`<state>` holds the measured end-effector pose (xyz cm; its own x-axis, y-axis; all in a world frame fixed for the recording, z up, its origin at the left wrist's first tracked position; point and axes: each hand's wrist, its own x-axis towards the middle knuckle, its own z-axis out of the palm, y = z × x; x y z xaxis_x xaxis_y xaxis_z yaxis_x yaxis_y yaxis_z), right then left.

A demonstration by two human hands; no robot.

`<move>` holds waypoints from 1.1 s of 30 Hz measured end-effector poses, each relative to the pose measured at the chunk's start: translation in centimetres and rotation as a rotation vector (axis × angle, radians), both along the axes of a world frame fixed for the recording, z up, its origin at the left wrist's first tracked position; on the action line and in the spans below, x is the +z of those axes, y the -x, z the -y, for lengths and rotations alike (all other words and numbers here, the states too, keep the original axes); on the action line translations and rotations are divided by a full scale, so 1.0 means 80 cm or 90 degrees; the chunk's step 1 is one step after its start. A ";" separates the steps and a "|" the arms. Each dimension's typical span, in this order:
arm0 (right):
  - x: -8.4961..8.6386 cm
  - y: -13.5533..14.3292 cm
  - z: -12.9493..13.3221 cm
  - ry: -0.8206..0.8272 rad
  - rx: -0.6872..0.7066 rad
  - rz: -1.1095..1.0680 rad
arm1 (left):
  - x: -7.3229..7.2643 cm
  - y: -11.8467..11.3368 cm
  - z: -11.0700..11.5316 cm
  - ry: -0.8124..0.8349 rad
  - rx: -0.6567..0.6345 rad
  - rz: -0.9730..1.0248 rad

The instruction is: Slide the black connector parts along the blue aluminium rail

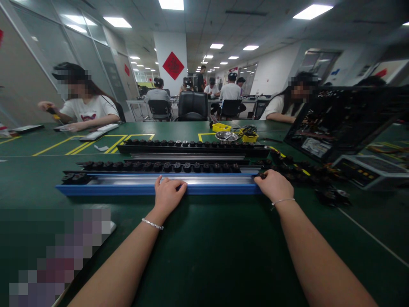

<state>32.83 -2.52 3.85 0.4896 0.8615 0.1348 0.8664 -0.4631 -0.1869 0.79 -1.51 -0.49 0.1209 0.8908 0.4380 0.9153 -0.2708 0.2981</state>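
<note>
A long blue rail with a bare silvery inside lies crosswise on the green table. My left hand grips its near wall around the middle, fingertips over the edge and thumb pointing right. At the right end my right hand is closed, thumb and fingers pinching a small black socket module at the rail's opening; the fingers partly hide it. Black socket modules sit in the rail's left end. Just behind stands a row of black sockets, and farther back lies a second black strip of sockets.
Right of the rail are loose black sockets with cables, a metal box and an open computer case. Behind are a metal bowl and yellow bins. Co-workers sit across the table. A blurred-out object lies front left.
</note>
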 end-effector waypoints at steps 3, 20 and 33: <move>0.000 -0.004 0.000 -0.007 -0.005 -0.001 | 0.000 0.000 0.000 0.002 0.001 -0.001; 0.001 -0.016 0.001 -0.008 -0.033 -0.020 | -0.001 0.000 0.000 0.002 0.001 -0.011; 0.003 -0.024 0.003 0.001 -0.049 -0.026 | -0.002 0.001 -0.001 -0.001 -0.001 -0.006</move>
